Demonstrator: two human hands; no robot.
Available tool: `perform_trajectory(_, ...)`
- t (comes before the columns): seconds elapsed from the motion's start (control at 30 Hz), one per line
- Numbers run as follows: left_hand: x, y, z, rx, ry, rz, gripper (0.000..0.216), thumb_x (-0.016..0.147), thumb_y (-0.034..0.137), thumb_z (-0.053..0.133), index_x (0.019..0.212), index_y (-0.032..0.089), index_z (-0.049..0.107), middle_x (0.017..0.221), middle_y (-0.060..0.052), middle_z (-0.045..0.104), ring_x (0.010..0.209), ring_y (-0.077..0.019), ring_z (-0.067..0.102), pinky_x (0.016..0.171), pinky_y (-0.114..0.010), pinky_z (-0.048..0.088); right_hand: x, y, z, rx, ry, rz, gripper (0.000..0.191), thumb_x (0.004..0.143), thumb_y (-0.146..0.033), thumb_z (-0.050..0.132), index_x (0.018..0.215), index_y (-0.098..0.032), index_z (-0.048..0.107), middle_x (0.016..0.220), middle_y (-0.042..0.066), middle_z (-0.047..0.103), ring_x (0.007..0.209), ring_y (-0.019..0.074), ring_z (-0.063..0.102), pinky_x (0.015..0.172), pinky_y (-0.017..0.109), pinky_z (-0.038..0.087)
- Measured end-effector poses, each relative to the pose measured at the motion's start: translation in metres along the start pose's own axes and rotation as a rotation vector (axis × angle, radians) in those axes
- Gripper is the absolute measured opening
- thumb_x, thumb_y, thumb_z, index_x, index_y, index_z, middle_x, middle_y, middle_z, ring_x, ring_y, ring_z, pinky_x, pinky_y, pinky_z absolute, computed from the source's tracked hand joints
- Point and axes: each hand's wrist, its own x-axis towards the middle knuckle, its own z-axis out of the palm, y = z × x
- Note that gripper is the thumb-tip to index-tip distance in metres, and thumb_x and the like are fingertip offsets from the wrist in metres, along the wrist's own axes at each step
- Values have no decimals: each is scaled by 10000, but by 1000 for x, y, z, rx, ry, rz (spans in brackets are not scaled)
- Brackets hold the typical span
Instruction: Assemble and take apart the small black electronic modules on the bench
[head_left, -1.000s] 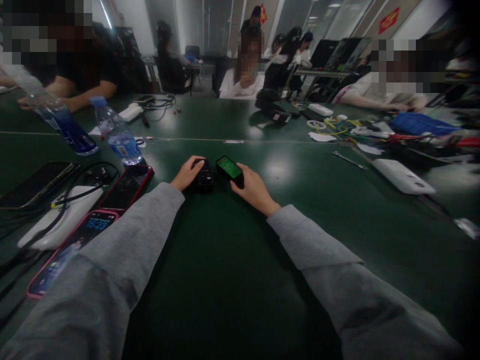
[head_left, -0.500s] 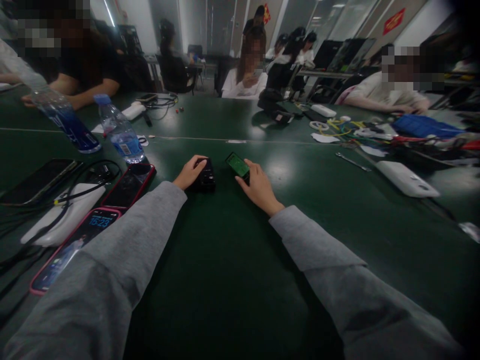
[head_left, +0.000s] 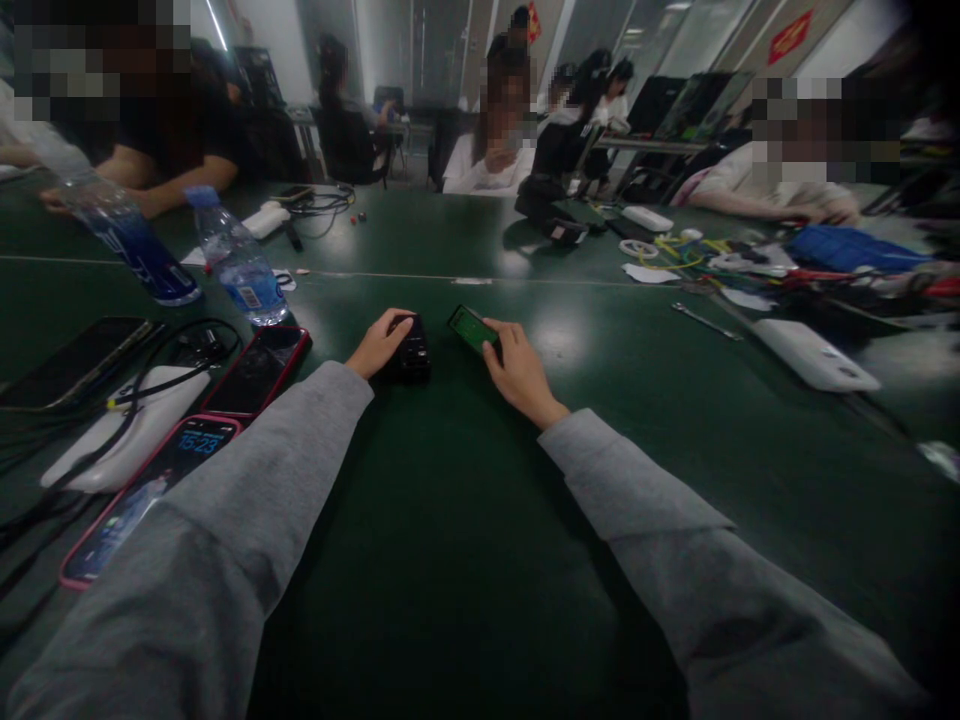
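My left hand [head_left: 381,343] lies on a small black box-like device [head_left: 414,348] on the green table, its fingers wrapped over the device's left and top. Small light marks show on the device, too small to read. To the right, my right hand [head_left: 519,368] grips a small flat device with a green face and a dark rim [head_left: 469,328]. My right thumb lies over the edge of the green face, and the fingers behind it are partly hidden. A short gap of table separates the two devices.
At left are two bottles [head_left: 251,280], several phones [head_left: 259,372], a white power bank [head_left: 124,430] and black cables. On the right lie a wrench [head_left: 705,322], another white power bank [head_left: 816,355] and a tangle of wires [head_left: 690,255]. People sit across the table [head_left: 480,560].
My right thumb has moved up from the device's lower edge onto its green face. The device has tilted and shifted slightly left. My left hand stays put.
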Motion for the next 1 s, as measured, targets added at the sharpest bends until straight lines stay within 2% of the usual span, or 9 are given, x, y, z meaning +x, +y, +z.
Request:
perform_trajectory(0.27, 0, -2, -1, -3, -10, -4, 293, 938, 404, 521, 1133, 202, 605, 1131, -70, 665, 1051, -214, 623, 972, -402, 473, -2, -4, -2, -49, -41, -85, 415, 927, -217, 460, 1338, -207, 513, 1309, 151, 463, 1203, 318, 510, 990, 511, 496)
perform_trajectory(0.47, -2, 2, -2, 8, -21, -21, 294, 946, 405, 512, 1145, 208, 604, 1154, -78, 659, 1063, -224, 618, 967, -416, 477, -1, 8, 4, 72, -5, 14, 522, 893, -309, 542, 1381, -148, 453, 1275, 169, 524, 1152, 313, 562, 979, 497, 512)
perform_trajectory(0.7, -1, -1, -2, -7, -17, -18, 295, 939, 412, 523, 1145, 217, 605, 1138, -70, 664, 1053, -224, 621, 961, -419, 484, 1, 9, 2, 140, 6, 70, 468, 866, -312, 565, 1306, -161, 508, 1208, 141, 616, 1068, 311, 623, 925, 491, 529)
perform_trajectory(0.77, 0, -3, -2, -2, -24, -16, 309, 942, 423, 519, 1154, 216, 603, 1137, -72, 664, 1049, -223, 624, 964, -422, 482, 0, 6, 0, 85, 26, 82, 473, 869, -284, 556, 1320, -157, 497, 1231, 147, 604, 1091, 318, 612, 926, 499, 527)
perform_trajectory(0.87, 0, -3, -2, 1, -18, -5, 319, 941, 428, 520, 1155, 208, 604, 1138, -77, 662, 1049, -224, 625, 966, -421, 481, -1, 1, -5, -89, 43, 7, 503, 853, -172, 521, 1353, -146, 473, 1367, 168, 524, 1246, 355, 506, 1008, 547, 461)
perform_trajectory(1.0, 0, 0, -1, 1, -9, -6, 287, 937, 400, 521, 1134, 208, 606, 1138, -75, 666, 1055, -220, 619, 969, -414, 478, -1, -7, -11, -216, -37, -101, 625, 831, -82, 497, 1438, -176, 383, 1492, 144, 425, 1340, 381, 398, 1051, 612, 375)
